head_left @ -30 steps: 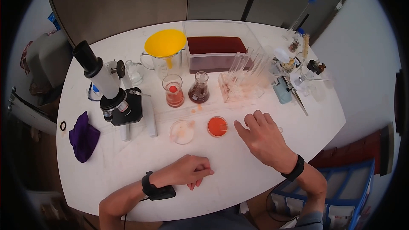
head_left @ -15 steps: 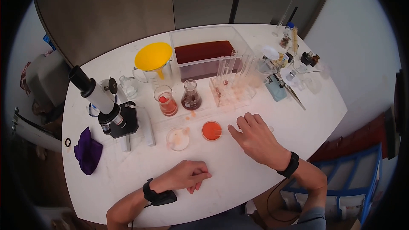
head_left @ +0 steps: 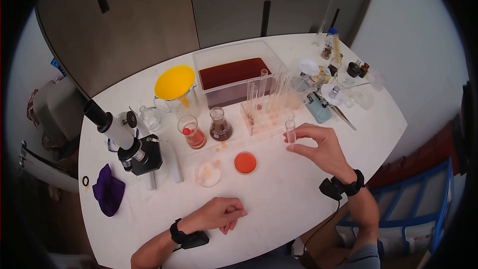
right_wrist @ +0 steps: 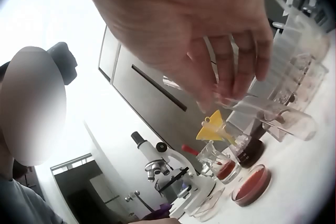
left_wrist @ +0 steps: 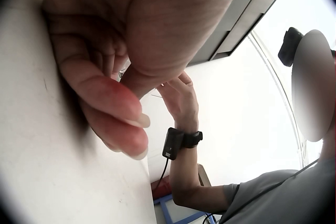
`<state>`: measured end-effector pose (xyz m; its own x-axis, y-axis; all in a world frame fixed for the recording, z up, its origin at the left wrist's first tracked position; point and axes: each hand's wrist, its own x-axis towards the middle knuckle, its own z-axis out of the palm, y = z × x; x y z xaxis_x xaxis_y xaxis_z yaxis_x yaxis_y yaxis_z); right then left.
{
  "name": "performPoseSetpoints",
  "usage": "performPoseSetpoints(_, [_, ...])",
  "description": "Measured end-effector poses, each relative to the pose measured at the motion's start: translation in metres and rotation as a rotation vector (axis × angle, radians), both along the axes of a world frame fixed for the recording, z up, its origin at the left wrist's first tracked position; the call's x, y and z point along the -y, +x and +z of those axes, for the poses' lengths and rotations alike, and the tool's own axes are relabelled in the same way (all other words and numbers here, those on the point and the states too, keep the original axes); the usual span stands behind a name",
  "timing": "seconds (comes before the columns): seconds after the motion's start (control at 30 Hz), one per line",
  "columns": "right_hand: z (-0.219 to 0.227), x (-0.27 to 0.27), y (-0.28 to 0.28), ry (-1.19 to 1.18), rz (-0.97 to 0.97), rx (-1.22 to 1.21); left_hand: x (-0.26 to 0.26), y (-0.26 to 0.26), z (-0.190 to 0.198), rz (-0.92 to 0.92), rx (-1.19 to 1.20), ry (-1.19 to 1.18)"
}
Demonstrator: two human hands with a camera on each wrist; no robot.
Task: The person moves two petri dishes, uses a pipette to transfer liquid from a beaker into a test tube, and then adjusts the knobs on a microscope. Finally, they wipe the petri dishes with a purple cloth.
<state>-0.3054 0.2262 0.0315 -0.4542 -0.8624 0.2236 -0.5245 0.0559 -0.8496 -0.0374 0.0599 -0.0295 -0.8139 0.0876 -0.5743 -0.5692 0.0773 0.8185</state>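
Observation:
A clear glass tube (head_left: 290, 130) stands nearly upright between the thumb and fingers of my right hand (head_left: 321, 149), above the table right of the dish of orange-red contents (head_left: 245, 163). In the right wrist view the tube (right_wrist: 286, 120) extends from beneath the fingertips of the right hand (right_wrist: 210, 35). My left hand (head_left: 217, 214) rests on the table near the front, its fingers loosely curled and holding nothing. The left wrist view shows the left hand (left_wrist: 115, 61) close up, its fingertips near the white surface.
A stained clear dish (head_left: 207, 174), a beaker of red liquid (head_left: 194, 138) and a dark-filled flask (head_left: 220, 128) stand mid-table. Behind are a tube rack (head_left: 259, 122), a plastic tub (head_left: 219, 98) and a yellow funnel (head_left: 174, 82). A microscope (head_left: 144, 154) and purple cloth (head_left: 109, 192) lie left.
My right hand has turned and moved away from the orange-red dish, bringing the tube upright into view. The left hand keeps its pose. The head view has shifted.

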Motion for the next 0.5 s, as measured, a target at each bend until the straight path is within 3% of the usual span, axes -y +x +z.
performPoseSetpoints(0.03, [0.001, 0.004, -0.009, -0.008, -0.009, -0.004, 0.000, 0.000, 0.000, 0.003, 0.008, 0.001])
performPoseSetpoints(0.1, [0.000, 0.015, -0.029, -0.217, -0.220, 0.160, -0.001, 0.000, 0.000, -0.003, 0.012, -0.008])
performPoseSetpoints(0.23, [-0.011, 0.040, -0.059, -0.380, -0.349, 0.136, -0.001, 0.000, 0.001, 0.009, 0.029, 0.006])
performPoseSetpoints(0.3, [-0.029, 0.053, -0.072, -0.449, -0.423, 0.008, -0.001, 0.000, 0.001, 0.014, 0.027, 0.012])
performPoseSetpoints(0.43, [-0.047, 0.068, -0.077, -0.422, -0.425, -0.108, 0.000, 0.002, -0.005, 0.009, -0.006, 0.031])
performPoseSetpoints(0.5, [-0.053, 0.073, -0.080, -0.265, -0.448, -0.205, 0.000, 0.003, -0.007, 0.009, -0.020, 0.037])
